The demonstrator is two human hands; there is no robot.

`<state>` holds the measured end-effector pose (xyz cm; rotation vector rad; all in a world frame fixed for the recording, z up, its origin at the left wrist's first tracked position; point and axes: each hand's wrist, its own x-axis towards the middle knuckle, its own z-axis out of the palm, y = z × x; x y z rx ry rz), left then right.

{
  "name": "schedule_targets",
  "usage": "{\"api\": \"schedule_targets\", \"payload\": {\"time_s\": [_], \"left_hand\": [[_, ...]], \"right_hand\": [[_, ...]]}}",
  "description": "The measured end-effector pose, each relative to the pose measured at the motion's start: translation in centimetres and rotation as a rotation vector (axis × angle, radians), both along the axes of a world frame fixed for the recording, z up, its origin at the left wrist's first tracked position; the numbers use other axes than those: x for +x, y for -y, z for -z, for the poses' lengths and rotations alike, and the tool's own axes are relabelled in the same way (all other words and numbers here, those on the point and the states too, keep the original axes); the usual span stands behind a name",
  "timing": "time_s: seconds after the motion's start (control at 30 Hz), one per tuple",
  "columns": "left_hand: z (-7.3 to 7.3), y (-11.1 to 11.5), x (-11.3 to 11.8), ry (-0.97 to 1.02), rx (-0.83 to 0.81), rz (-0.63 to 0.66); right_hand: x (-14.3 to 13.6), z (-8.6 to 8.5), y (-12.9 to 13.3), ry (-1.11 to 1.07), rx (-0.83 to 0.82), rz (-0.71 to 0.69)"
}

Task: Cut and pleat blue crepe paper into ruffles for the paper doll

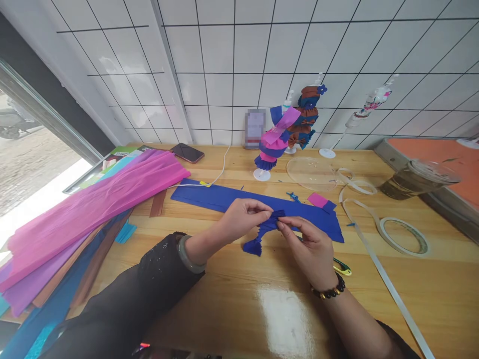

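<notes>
Between the fingertips of both hands is a dark blue crepe paper strip [258, 242], pleated at its upper part, its loose jagged-edged end hanging down to the left. My left hand [245, 217] pinches the pleats from the left, thumb against forefinger. My right hand [309, 244] pinches the same strip at its right end and wears a dark beaded bracelet. Behind and beneath the hands, a long flat sheet of blue crepe paper [213, 197] lies across the table. Scissors with a green and yellow handle [343, 269] are partly hidden by my right hand.
At left lies a pile of pink crepe paper [112, 194] and other colours. Small crepe paper dresses on stands [275, 142] line the back. Double-sided tape [424, 244], a clear dish [312, 173] and a drink cup [415, 179] are at right. A phone [187, 153] lies back left.
</notes>
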<state>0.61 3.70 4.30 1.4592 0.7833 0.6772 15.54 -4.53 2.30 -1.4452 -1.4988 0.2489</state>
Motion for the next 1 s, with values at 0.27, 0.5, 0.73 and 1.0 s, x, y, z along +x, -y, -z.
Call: {"api": "schedule_targets", "payload": {"time_s": [0.27, 0.5, 0.73, 1.0], "left_hand": [[-0.6, 0.4, 0.1, -0.005, -0.018, 0.031], [-1.4, 0.8, 0.0, -0.042, 0.085, 0.052], [-0.9, 0.7, 0.0, -0.101, 0.112, 0.016], [-0.5, 0.5, 0.0, -0.123, 0.141, -0.008]], "right_hand": [[0.2, 0.1, 0.0, -0.027, -0.033, 0.028], [0.3, 0.1, 0.0, -0.038, -0.046, 0.020], [0.3, 0.3, -0.1, -0.103, -0.066, 0.006], [0.3, 0.1, -0.1, -0.052, -0.064, -0.014]]}}
